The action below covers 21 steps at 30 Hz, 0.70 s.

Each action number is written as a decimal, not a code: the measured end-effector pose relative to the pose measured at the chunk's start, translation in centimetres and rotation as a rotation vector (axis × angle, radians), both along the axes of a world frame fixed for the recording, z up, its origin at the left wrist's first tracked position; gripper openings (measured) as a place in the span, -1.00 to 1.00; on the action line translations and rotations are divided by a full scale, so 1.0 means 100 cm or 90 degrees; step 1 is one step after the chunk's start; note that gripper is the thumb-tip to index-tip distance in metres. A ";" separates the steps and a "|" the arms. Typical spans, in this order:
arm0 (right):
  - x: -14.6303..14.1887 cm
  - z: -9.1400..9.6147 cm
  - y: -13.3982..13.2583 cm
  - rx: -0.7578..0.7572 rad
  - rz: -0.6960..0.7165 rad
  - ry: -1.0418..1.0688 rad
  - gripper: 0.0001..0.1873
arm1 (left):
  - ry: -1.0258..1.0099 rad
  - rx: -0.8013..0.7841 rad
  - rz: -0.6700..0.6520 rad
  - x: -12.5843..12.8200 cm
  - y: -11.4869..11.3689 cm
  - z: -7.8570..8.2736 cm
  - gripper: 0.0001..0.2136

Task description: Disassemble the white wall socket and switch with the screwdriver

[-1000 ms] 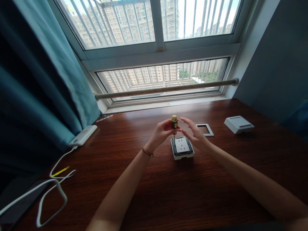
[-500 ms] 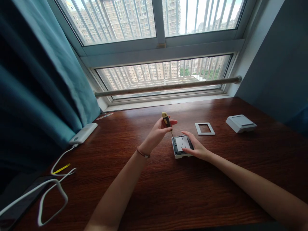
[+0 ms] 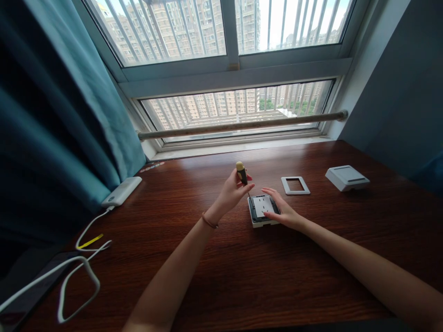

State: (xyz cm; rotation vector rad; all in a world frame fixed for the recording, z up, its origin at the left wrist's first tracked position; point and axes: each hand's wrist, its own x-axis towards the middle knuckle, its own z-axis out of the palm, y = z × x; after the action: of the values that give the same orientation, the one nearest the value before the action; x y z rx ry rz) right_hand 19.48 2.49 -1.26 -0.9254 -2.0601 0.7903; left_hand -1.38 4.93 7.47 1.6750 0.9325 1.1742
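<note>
Left hand gripped tilted screwdriver in fingers, tip near far left corner of socket unit. Unit lay on desk; right hand spread fingers about its right side, firmness unclear. Judged risk: slanted screwdriver could skate off, weakly braced unit could twist.

L hand hides pt of screwdriver handle; tip too small to tell if it meets a screw. R hand covers socket's R side. White cable nr counter's L edge runs out of view; dark flat thing there also cut off, too dim to ID. Both forearms cropped.
</note>
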 end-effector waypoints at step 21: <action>0.000 -0.003 0.001 -0.004 -0.004 -0.010 -0.28 | -0.104 -0.075 -0.134 -0.008 0.001 0.012 -0.58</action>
State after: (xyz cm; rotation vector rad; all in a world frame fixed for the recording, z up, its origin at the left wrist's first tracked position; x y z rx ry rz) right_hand 19.52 2.63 -1.55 -0.9430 -2.0683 0.7884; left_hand -2.17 4.99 8.71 1.5175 0.6928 1.0751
